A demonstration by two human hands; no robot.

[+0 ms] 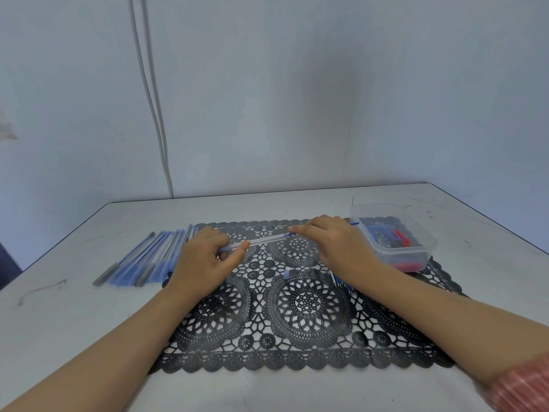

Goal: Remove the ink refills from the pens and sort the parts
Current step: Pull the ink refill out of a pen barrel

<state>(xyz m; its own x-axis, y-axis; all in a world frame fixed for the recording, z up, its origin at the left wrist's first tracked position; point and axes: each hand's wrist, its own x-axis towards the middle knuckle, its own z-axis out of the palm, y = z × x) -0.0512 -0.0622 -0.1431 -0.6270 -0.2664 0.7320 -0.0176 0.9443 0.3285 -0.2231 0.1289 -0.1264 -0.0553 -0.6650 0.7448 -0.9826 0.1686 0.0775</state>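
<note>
Clear pen barrel (261,241) held level above black lace mat (297,337), gripped at both ends. Left hand (205,263) pinched on left end; right hand (332,242) closed on right end, where blue refill (354,223) is seen poking out past fingers. Row of pens (142,260) laid on table (74,322) at left. Clear plastic box (392,236) with red and blue parts placed at right. Small blue cap (286,274) left on mat between hands.

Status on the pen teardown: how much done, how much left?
Partly done. Done: blue and red parts sit in the clear plastic tub, and thin blue refills lie by the right wrist. In hand: the left hand holds a clear pen barrel while the right hand grips its other end. Left: a row of blue-tinted pens on the table.
</note>
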